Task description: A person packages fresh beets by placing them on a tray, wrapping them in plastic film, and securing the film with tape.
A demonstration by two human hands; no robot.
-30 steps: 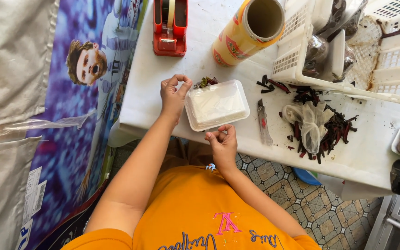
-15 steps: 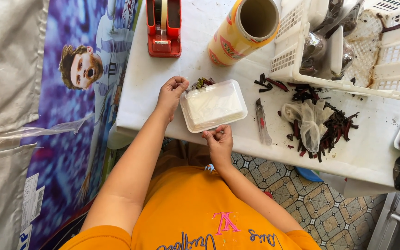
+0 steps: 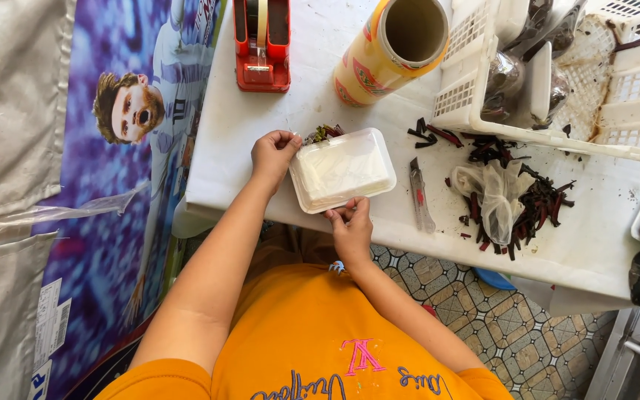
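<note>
a white foam tray (image 3: 342, 169) sits upside down near the front edge of the white worktop (image 3: 261, 111), directly ahead of the person in the orange shirt. the left hand (image 3: 274, 153) is at the tray's left end, fingers (image 3: 284, 138) curled shut and pinched at the tray's upper left corner; it looks as though they grip clear film there, though the film itself is too faint to be sure of. the right hand (image 3: 350, 224) is at the tray's near edge, fingertips (image 3: 340, 213) pressed together against the rim, gripping it or the wrap on it. a little heap of green and dark red scraps (image 3: 324, 132) lies just behind the tray, touching its far left corner. a utility knife (image 3: 420, 194) lies just beside the tray on the right. further right, a crumpled clear glove (image 3: 494, 190) rests on a pile of dark red trimmings (image 3: 542, 204). at the back stand a red tape dispenser (image 3: 261, 43), a yellow roll of cling film (image 3: 392, 50) and a white plastic basket (image 3: 475, 89).
</note>
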